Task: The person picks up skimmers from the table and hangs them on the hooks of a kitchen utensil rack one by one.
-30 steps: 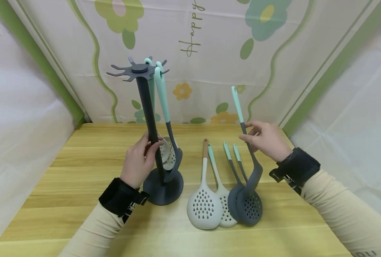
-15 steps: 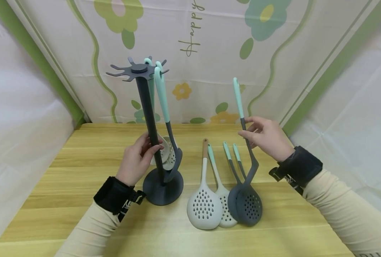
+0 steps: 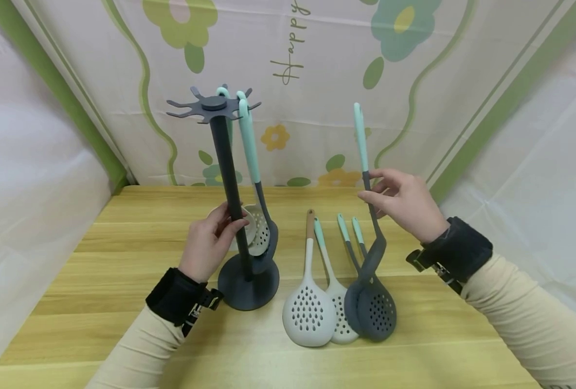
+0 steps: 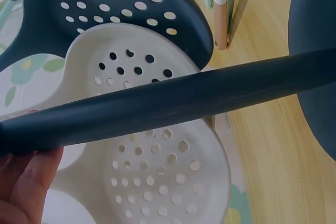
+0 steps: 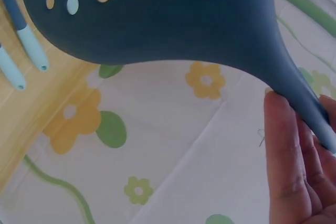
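My left hand holds the pole of a dark utensil stand, thumb and fingers around its middle. From hooks on the stand's right side hang a dark skimmer with a mint handle and two cream skimmers, whose perforated heads show behind the pole in the left wrist view. My right hand pinches the grey neck of another dark skimmer, its mint handle pointing up. Holes show in its head in the right wrist view. It hangs in front of utensils on the table.
On the wooden table lie a white skimmer with a brown handle end, a cream skimmer and two overlapping dark utensils, one a perforated skimmer. A flowered curtain stands behind the table.
My right hand has raised the dark skimmer somewhat, and its head has turned. The stand's top has shifted slightly right in my left hand, and the hanging skimmers have swung a little.
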Available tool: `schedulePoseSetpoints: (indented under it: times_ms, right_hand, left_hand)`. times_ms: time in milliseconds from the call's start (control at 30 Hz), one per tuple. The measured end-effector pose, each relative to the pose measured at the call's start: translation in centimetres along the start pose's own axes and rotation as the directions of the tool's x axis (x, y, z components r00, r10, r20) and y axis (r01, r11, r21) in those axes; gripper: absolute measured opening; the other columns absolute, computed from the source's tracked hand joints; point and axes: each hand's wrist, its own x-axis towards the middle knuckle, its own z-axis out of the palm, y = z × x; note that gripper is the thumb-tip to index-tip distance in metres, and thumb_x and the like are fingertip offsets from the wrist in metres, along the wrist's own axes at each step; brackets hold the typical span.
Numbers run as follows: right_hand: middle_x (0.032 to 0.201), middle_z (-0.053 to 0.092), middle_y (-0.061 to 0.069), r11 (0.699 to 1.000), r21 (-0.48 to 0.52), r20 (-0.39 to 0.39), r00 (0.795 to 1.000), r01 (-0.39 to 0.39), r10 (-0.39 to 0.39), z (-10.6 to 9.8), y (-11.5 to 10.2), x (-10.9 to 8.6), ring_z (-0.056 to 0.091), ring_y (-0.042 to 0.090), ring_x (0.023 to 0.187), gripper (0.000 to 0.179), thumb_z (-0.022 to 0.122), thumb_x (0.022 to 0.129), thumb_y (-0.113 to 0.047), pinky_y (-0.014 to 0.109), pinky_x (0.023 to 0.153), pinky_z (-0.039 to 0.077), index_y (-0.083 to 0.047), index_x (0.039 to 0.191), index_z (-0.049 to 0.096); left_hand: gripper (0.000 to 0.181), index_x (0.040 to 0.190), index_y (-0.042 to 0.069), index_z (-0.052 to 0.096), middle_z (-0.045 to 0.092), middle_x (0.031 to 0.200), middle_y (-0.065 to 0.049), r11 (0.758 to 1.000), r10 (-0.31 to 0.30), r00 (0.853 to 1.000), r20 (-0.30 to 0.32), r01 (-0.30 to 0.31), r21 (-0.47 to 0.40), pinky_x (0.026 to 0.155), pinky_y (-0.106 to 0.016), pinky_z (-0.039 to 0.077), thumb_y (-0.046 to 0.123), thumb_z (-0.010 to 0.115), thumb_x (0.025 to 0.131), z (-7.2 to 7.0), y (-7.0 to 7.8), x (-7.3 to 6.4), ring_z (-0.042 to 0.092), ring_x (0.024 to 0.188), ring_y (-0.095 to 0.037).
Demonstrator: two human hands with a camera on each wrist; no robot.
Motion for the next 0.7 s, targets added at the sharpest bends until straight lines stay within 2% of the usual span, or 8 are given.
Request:
schedulePoseSetpoints:
  times_ms: [300, 400, 700]
  right_hand:
    - [0.089, 0.072, 0.017, 0.998, 0.032, -0.011, 0.998, 0.057, -0.057, 0.1, -1.5, -0.2, 0.068, 0.011, 0.059, 0.04, 0.073, 0.091, -0.02, 0.025, 0.06, 0.057, -0.002, 0.126, 0.062]
    - [0.089, 0.072, 0.017, 0.996, 0.028, -0.021, 0.996, 0.086, -0.085, 0.1, -1.9, -0.2, 0.068, 0.011, 0.059, 0.038, 0.073, 0.091, -0.019, 0.023, 0.06, 0.056, -0.002, 0.124, 0.063]
    - [0.088, 0.073, 0.016, 0.988, 0.033, -0.036, 0.988, 0.151, -0.15, 0.0, -3.5, -0.2, 0.069, 0.007, 0.06, 0.037, 0.074, 0.09, -0.014, 0.017, 0.064, 0.055, -0.004, 0.124, 0.064]
  left_hand:
    - [0.025, 0.117, -0.002, 0.064, 0.074, 0.099, -0.016, 0.998, -0.059, 0.998, -0.033, 0.06, 0.025, 0.071, -0.042, 0.062, 0.008, 0.067, 0.093, 0.6, 0.5, 0.1, 0.072, 0.068, -0.022]
    - [0.024, 0.114, -0.001, 0.065, 0.074, 0.1, -0.017, 0.997, -0.069, 0.997, -0.039, 0.07, 0.034, 0.073, -0.044, 0.062, 0.009, 0.068, 0.093, 0.8, 0.6, 0.2, 0.073, 0.072, -0.024]
    - [0.023, 0.111, -0.001, 0.066, 0.075, 0.1, -0.016, 0.999, -0.045, 0.997, -0.068, 0.047, 0.026, 0.075, -0.043, 0.061, 0.009, 0.07, 0.091, 1.2, 0.6, 0.1, 0.075, 0.088, -0.03]
